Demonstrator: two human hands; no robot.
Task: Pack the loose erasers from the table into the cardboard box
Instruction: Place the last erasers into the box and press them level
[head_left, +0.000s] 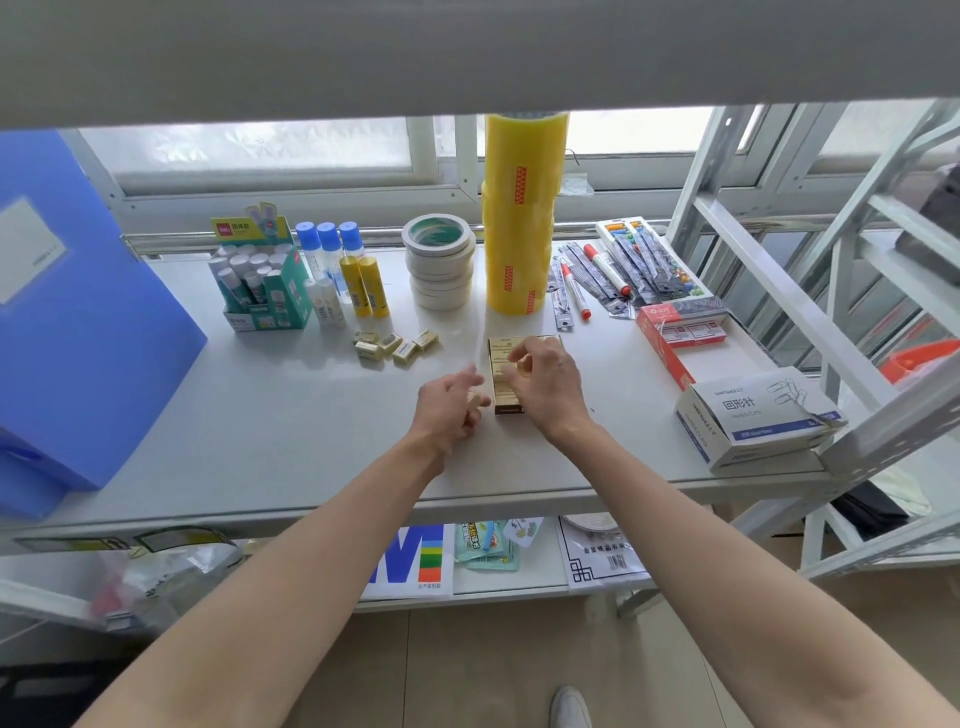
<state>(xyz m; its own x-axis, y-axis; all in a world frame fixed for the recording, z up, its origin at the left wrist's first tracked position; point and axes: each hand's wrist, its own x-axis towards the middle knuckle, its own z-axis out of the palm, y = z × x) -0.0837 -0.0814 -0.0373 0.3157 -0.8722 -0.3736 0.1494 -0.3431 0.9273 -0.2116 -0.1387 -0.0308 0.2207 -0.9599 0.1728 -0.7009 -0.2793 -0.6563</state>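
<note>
partly packed: cardboard box (506, 384) mid-table, rows already inside. right hand (545, 382) pinching an eraser over it; left hand (449, 408) curled round another. five loose erasers (396, 345) left behind.

Pale yellow wrapped erasers (397, 345); tan cardboard box (506, 374) with dark brown end; white bench (291, 415); translucent yellow tape rolls (522, 218) with red-orange patterned strips; blue plastic folder (78, 322).

Both hands (449, 410) (545, 387) hover at the cardboard box (500, 366); loose erasers (395, 345) lie nearby.
</note>
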